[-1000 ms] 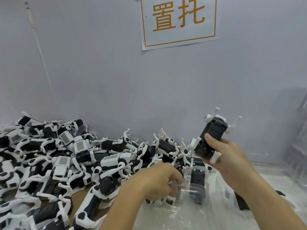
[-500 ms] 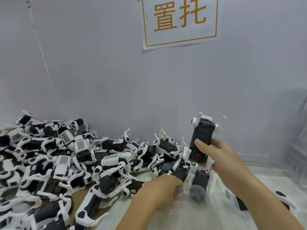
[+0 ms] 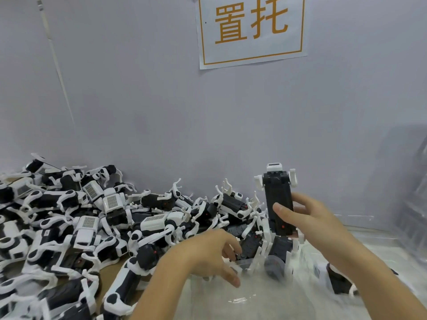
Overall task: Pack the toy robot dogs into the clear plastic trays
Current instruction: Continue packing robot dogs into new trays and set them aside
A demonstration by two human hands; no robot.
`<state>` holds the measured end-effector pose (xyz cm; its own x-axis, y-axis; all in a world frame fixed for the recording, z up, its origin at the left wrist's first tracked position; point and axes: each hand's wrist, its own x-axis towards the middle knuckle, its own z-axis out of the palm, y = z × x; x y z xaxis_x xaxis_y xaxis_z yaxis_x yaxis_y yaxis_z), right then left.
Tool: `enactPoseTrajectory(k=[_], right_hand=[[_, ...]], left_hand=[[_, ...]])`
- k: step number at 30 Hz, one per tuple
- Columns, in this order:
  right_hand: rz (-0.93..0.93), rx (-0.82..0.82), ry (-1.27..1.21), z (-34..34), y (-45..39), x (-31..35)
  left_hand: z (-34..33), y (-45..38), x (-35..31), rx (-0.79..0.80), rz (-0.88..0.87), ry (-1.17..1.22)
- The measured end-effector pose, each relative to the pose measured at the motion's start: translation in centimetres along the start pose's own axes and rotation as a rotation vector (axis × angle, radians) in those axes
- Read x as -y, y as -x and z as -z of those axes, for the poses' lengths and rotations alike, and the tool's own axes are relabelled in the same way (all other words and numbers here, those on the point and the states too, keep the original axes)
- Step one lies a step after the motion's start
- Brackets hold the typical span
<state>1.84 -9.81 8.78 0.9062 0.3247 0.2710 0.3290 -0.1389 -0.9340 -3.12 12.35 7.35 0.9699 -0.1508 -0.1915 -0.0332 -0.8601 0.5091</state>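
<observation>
I'm gripping a toy robot dog (image 3: 278,204) upright in my right hand (image 3: 307,222), belly facing me; my left hand (image 3: 208,255), fingers loose, is reaching over the blurred clear tray (image 3: 242,301).

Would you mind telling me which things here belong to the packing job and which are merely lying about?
Part of the job:
toy robot dog gripped upright in the right hand
pile of toy robot dogs
clear plastic tray
left hand, reaching at the tray's edge

Merely there:
paper sign on the wall
white strip on the wall
</observation>
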Motion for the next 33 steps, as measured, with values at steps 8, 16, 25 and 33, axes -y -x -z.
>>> enactPoseTrajectory(k=[8, 16, 25, 33], right_hand=[[0.022, 0.054, 0.139, 1.2, 0.9, 0.8], [0.052, 0.230, 0.236, -0.1, 1.3, 1.4], [0.108, 0.408, 0.521, -3.9, 1.4, 0.3], [0.060, 0.390, 0.765, -4.8, 1.2, -1.2]], left_hand=[[2.5, 2.0, 0.6, -0.056, 0.174, -0.176], [2.4, 2.3, 1.0, 0.016, 0.371, -0.153], [1.7, 1.0, 2.1, -0.180, 0.245, -0.111], [1.8, 1.2, 2.8, -0.126, 0.250, -0.054]])
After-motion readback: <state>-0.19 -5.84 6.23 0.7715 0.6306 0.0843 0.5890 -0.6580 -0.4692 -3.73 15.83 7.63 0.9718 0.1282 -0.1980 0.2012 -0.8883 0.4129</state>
